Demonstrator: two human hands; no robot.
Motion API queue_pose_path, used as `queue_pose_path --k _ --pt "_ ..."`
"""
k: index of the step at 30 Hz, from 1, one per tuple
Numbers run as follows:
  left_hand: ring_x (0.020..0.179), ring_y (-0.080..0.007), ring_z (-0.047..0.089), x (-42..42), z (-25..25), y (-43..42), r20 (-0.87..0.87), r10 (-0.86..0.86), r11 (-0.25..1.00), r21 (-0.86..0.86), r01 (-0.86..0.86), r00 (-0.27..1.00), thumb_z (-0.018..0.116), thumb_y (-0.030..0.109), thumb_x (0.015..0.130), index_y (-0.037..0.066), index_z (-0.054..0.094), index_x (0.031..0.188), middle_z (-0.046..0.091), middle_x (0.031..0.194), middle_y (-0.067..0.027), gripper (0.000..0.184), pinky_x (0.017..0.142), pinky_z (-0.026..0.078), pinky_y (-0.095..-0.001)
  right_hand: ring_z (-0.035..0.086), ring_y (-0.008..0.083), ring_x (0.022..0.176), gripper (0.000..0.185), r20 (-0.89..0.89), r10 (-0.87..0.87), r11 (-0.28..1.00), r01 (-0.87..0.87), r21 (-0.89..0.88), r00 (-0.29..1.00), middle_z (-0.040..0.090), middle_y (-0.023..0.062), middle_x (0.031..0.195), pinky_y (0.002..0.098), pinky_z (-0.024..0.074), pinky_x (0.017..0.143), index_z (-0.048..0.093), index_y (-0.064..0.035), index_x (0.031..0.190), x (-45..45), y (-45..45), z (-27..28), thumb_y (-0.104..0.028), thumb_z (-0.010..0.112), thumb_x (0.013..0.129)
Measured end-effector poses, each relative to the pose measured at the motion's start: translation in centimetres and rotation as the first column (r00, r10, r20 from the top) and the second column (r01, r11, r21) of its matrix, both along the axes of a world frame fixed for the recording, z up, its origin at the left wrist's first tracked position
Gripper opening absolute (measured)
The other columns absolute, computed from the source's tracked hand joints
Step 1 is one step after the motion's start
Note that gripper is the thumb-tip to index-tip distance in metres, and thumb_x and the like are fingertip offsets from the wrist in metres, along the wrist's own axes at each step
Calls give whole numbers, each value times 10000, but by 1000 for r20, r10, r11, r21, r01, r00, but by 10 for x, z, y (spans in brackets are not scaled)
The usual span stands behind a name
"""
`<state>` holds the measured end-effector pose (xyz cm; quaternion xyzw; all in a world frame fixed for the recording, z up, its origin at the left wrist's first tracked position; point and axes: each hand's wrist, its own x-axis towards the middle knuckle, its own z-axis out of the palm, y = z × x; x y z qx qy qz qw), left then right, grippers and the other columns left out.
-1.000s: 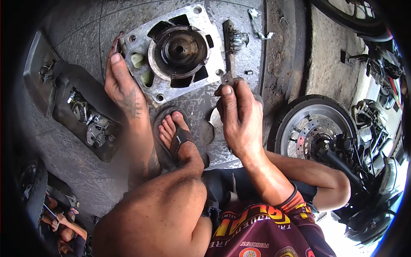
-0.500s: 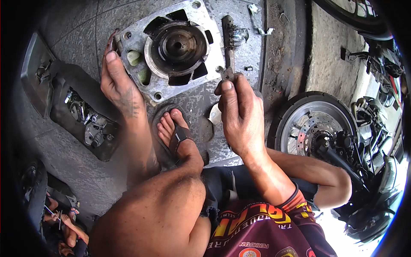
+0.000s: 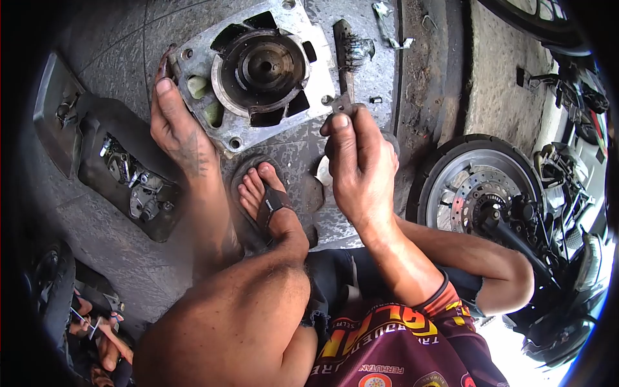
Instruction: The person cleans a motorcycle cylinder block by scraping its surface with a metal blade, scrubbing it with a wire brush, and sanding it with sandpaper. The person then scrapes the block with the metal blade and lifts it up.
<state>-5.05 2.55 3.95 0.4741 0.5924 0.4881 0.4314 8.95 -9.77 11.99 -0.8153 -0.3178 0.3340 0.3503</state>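
A metal engine cylinder block point(image 3: 225, 138) with a round, dark, oily bore is at the top centre, its flat face turned up. My left hand point(image 3: 184, 132) grips its left side, thumb on the near edge and fingers mostly hidden behind. Just below the block's right corner, my right hand point(image 3: 364, 171) pinches a small flat metal blade point(image 3: 343, 105) between thumb and forefinger. The blade's tip is close to the corner; whether they touch I cannot tell. Beyond it lies a wire brush point(image 3: 348, 48) with dark, worn bristles.
A dark tray point(image 3: 90, 164) at the left holds several metal parts. A motorcycle wheel point(image 3: 477, 190) with a brake disc stands at the right. My sandalled foot point(image 3: 265, 193) is below the block. Another person's hands point(image 3: 97, 326) hold a tool at the lower left.
The block has shifted slightly left and up in view. My right hand has edged slightly up and left with the blade, while my left hand keeps its grip.
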Motion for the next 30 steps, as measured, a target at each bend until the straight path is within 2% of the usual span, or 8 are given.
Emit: queue_pose_path --k 5,9,14,16,17,21,24,30 --pt "1006 -216 614 3 3 -1 32 60 997 -58 -58 998 479 379 1012 -59 620 1240 663 1148 -158 513 903 475 -334 555 200 499 250 -61 94 995 -92 39 994 561 112 574 335 417 516 565 7 875 -23 -6 -11 -173 489 1032" --pt "978 -206 621 0 1 -1 35 42 998 -45 -40 999 488 375 1008 -57 625 1231 672 1118 -142 505 882 484 -328 463 77 488 312 -140 -11 999 5 -42 990 511 17 523 261 365 486 592 7 880 -8 3 0 -224 474 1053" --pt "958 -196 622 3 2 0 112 47 998 -53 -41 993 487 373 1009 -55 633 1221 679 1096 -132 500 869 487 -320 447 58 490 373 -76 83 997 -83 3 994 512 10 523 248 350 476 618 -3 834 -21 -6 -7 -249 453 1061" --pt "956 -193 622 0 0 0 80 43 998 -42 -40 996 484 372 1010 -55 635 1220 680 1093 -132 499 865 489 -318 480 80 490 359 -109 -44 996 36 -76 993 522 25 521 264 369 490 613 0 827 -5 2 8 -236 467 1054" --pt "958 -193 622 0 1 -1 54 50 998 -39 -48 997 483 372 1010 -54 635 1222 680 1094 -134 499 865 489 -318 645 403 583 245 -121 -6 987 -13 -158 993 607 196 598 444 472 528 568 15 832 2 5 9 -141 510 1011" --pt "955 -193 622 6 6 -2 70 48 998 -39 -45 996 484 377 1010 -56 633 1223 681 1097 -138 505 862 489 -318 639 356 544 267 55 215 977 -215 -13 975 626 182 639 423 462 517 578 13 838 -12 0 1 -159 493 1024" --pt "954 -196 624 3 3 0 59 51 999 -21 -50 997 484 380 1011 -60 632 1221 680 1100 -141 510 859 490 -319 637 369 556 276 -37 45 996 -48 -70 998 628 189 649 423 463 525 576 16 828 -5 9 10 -162 495 1023" --pt "993 -205 620 -2 0 -2 59 46 998 -51 -43 997 483 372 1013 -61 626 1228 672 1121 -153 505 898 481 -325 638 349 550 293 -54 56 996 -59 -70 997 625 173 628 402 462 521 582 8 807 -1 8 12 -169 499 1024"
